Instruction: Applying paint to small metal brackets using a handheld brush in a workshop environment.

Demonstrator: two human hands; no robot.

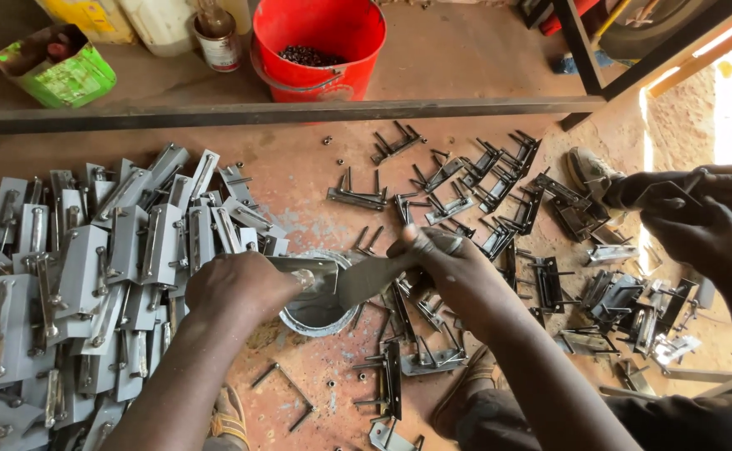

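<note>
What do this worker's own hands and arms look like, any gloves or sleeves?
No gloves: the left hand and right hand are bare and look smudged with grey paint and dust. Both forearms are uncovered as far as the view shows, with no watch, rings or bands visible.

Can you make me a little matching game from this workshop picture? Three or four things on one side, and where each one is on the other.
Things:
1. red bucket
2. green container
3. grey painted latches
4. paintbrush

Places:
A. piled on the floor at the left
B. in the right hand, over the paint tin
C. top left, behind the metal bar
D. top middle, behind the metal bar

Pairs: 1-D, 2-C, 3-A, 4-B
</note>
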